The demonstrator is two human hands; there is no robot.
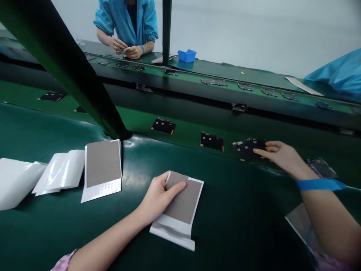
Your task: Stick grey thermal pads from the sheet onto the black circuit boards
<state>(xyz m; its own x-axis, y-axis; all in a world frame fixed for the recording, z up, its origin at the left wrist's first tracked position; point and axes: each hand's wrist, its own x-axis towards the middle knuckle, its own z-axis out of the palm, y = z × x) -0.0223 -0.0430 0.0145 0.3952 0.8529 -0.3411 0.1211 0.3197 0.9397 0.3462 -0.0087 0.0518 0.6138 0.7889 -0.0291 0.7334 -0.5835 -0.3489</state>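
Note:
My left hand point(166, 195) grips a grey adhesive sheet on white backing paper point(186, 203), thumb on top; the backing's lower end curls. At the right, my right hand point(279, 156) pinches the edge of a black circuit board point(248, 149) between thumb and fingers, over the near edge of the green strip. A blue band circles that wrist. Left of this board, a second black circuit board point(212, 141) and a third board point(163, 126) lie flat on the strip. Beyond my right wrist another board point(322, 168) is partly covered.
At the left lie a stack of grey sheets point(103, 163) and curled white backing papers point(62, 171). A dark slanted post point(84, 82) rises from the bench. Across the line, a person in blue point(128, 26) handles a small piece. A blue bin point(187, 55) and several boards are there too.

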